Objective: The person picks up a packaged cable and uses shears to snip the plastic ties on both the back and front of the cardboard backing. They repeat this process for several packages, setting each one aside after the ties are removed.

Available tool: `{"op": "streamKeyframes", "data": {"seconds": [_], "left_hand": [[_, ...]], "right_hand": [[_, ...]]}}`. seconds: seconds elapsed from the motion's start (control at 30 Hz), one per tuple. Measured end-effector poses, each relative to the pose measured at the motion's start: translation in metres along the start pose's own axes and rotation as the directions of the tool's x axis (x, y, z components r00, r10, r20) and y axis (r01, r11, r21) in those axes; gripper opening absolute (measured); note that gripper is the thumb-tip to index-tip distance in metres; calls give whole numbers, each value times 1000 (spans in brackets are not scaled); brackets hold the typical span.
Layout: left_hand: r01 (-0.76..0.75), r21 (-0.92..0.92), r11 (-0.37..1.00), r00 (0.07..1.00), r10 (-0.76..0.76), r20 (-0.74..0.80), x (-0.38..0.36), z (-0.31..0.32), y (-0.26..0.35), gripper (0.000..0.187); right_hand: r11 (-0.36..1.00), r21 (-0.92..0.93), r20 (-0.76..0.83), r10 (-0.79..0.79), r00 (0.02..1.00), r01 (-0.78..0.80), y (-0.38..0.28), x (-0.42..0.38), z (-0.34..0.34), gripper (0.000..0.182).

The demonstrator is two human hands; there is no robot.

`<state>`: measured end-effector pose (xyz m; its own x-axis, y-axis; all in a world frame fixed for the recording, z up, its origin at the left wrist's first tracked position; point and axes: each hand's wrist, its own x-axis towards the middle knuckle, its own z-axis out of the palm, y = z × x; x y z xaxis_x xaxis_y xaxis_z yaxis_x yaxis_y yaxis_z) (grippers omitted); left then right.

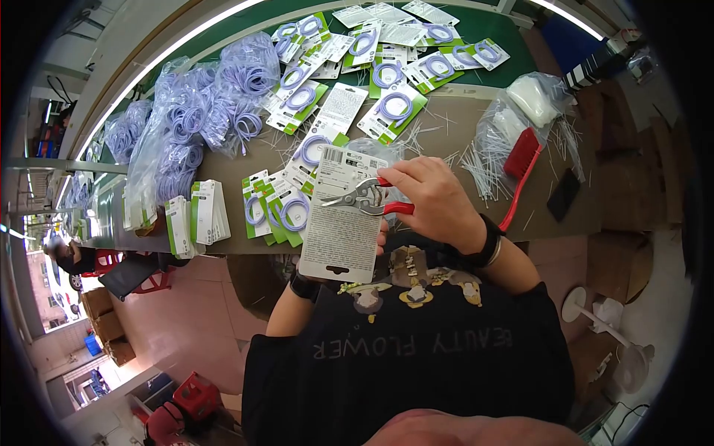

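Observation:
My right hand (431, 195) is closed around the red handles of a pair of pruning shears (364, 199). The blades lie over the printed back of a white packaging card (341, 236), which has a barcode at its top and a hanging slot at its lower end. From behind, my left hand (382, 236) holds this card; most of the hand is hidden, with a bit of finger showing at the right edge. Just beyond, green-and-white cards with coiled lilac cables (291, 213) lie on the brown table (465, 111).
More carded cables (394, 108) are spread toward the back. Bagged lilac cables (186, 123) pile up at left, near stacked cards (208, 212). At right are loose white cable ties (480, 172), a plastic bag (532, 100), a red brush (523, 154) and a black phone (564, 195).

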<state>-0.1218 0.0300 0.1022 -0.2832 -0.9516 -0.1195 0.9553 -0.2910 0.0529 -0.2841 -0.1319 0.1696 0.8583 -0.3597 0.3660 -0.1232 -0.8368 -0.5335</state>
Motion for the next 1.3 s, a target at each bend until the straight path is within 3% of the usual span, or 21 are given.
{"op": "streamKeyframes", "data": {"seconds": [0.17,0.3,0.33,0.4,0.47,0.57,0.7,0.8,1.13,1.23,1.27,1.3], "left_hand": [[14,-19,1000,1000,-14,-9,0,3,0,70],[-14,-16,1000,998,15,63,7,9,-1,62],[-14,-15,1000,998,15,64,7,7,0,62],[-135,98,986,991,136,-2,7,-4,6,54],[-197,150,969,979,204,-29,5,-7,12,50],[-271,620,737,801,530,-280,-2,-5,28,40],[-275,759,591,714,654,-250,-4,-2,27,36],[-246,824,511,716,668,-201,-2,7,24,35],[-100,985,138,710,703,-27,0,17,11,31],[-64,997,-35,666,743,68,1,14,9,29],[-64,997,-35,666,743,69,1,15,9,29],[-2,991,-131,666,739,99,0,18,9,28]], "right_hand": [[997,-59,-22,-46,999,45,-1,2,2,51],[997,-79,144,20,989,-9,7,-4,9,49],[996,42,123,77,989,-82,11,-5,10,49],[936,283,106,188,977,-210,17,-6,9,47],[898,353,97,245,965,-263,19,-6,-1,47],[796,484,77,375,924,-363,21,-7,-14,46],[869,353,39,356,934,-347,23,-11,-17,46],[979,0,-16,206,978,-206,21,-10,-16,47],[984,-111,-26,136,990,-138,8,-2,-10,47],[977,-167,-25,128,991,-131,4,-1,-10,47],[971,-212,-34,109,993,-114,3,0,-9,47],[961,-256,-42,91,995,-99,2,-1,-8,46]]}}
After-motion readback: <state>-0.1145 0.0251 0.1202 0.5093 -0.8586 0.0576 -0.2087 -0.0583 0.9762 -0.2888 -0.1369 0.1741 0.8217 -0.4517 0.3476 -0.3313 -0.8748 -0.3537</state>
